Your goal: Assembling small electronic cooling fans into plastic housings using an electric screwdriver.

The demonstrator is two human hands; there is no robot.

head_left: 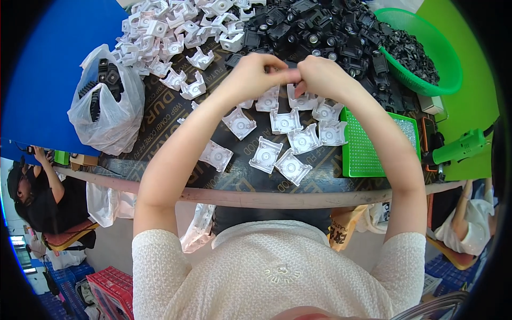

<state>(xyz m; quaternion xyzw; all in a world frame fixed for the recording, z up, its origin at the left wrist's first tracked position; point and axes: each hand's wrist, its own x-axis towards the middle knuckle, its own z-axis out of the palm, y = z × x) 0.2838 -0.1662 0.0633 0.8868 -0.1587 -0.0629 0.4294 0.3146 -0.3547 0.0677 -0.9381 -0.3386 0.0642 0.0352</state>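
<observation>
My left hand [260, 76] and my right hand [323, 76] meet above the far middle of the table, fingertips touching or nearly so. Both have bent, closed fingers, and whatever is between them is too hidden to name. Just below the right hand, a white plastic housing [305, 101] shows in part. Several more white housings lie loose nearer to me, among them one housing [286, 121] in the middle and another housing [293, 167] close to the front edge.
Piles of white housings [157, 29] and black plastic parts [314, 38] fill the back. A green basket [450, 64] of small black pieces stands far right, a green tray [365, 167] beneath my right forearm, a green power screwdriver [460, 148] beside it. A plastic bag [120, 128] stands left.
</observation>
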